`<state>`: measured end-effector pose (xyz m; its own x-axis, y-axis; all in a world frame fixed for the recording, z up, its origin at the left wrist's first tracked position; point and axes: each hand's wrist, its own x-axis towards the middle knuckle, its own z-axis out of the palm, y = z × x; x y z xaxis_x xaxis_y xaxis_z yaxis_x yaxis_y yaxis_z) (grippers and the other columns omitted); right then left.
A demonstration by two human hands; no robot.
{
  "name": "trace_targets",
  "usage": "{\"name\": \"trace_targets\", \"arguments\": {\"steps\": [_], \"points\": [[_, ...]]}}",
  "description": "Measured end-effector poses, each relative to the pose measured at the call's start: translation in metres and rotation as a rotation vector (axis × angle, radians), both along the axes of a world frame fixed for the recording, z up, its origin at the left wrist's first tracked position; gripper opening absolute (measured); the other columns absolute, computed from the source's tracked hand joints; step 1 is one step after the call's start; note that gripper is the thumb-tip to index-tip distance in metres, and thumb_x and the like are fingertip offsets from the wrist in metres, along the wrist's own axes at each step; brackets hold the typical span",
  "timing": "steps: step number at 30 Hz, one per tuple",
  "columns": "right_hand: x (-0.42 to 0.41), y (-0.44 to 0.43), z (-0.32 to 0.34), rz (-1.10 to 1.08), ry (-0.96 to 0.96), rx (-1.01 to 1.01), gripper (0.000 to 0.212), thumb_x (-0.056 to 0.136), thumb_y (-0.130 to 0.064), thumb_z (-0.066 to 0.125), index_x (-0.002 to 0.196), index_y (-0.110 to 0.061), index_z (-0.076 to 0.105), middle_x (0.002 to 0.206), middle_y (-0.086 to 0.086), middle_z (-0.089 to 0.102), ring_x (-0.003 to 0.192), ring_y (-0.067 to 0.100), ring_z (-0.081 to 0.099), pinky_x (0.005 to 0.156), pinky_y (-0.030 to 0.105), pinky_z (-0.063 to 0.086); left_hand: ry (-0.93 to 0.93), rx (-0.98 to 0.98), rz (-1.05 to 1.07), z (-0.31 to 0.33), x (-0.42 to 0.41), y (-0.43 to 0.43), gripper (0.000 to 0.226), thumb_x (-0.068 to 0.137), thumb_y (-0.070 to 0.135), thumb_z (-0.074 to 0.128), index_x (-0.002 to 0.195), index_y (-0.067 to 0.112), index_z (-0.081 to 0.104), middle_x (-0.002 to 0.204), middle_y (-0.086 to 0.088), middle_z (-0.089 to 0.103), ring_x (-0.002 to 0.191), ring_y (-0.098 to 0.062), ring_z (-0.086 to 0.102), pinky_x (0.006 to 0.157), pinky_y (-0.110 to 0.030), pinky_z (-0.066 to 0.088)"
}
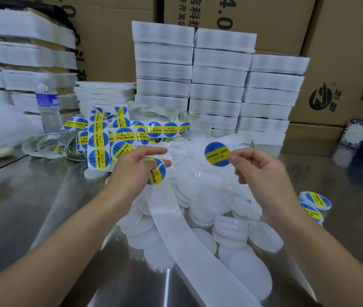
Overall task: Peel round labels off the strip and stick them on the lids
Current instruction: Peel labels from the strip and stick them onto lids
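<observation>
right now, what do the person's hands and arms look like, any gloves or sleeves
No gloves on the left hand or right hand, and no rings on the fingers that show. Both forearms are uncovered to the frame's edge: no sleeves, watch or bracelet.

Only 1 view, a wide-angle camera worn on the head, faces forward and down. It sits close over the steel table (32, 196), cardboard boxes (114, 41) behind.

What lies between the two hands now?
In the head view, the peeled label, pinched by the right hand, and the heap of white lids beneath.
</observation>
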<state>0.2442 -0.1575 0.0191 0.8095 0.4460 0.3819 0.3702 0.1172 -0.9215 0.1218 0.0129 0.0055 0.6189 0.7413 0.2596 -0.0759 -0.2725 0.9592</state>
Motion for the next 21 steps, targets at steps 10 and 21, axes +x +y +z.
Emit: {"name": "trace_targets", "arguments": {"steps": [10,21], "points": [[0.02,-0.002,-0.017,0.03,-0.243,-0.714,0.061,0.077,-0.03,0.072,0.128,-0.039,0.039,0.107,-0.011,0.051,0.086,0.007,0.055,0.063,0.021,0.04,-0.041,0.016,-0.265,-0.001,-0.003,-0.009,0.037,0.09,-0.011,0.044,0.08,0.013,0.069,0.073,0.002,0.075,0.068,-0.002,0.069,0.055,-0.009,0.047],[0.016,-0.002,-0.026,-0.028,-0.519,-0.821,0.072,0.077,-0.006,0.061,0.137,-0.033,0.031,0.103,-0.006,0.047,0.087,0.014,0.054,0.065,0.021,0.038,-0.004,0.044,-0.25,-0.001,-0.002,-0.011,0.04,0.091,-0.009,0.045,0.075,0.017,0.07,0.077,0.004,0.076,0.07,0.0,0.068,0.055,-0.009,0.046]]}}
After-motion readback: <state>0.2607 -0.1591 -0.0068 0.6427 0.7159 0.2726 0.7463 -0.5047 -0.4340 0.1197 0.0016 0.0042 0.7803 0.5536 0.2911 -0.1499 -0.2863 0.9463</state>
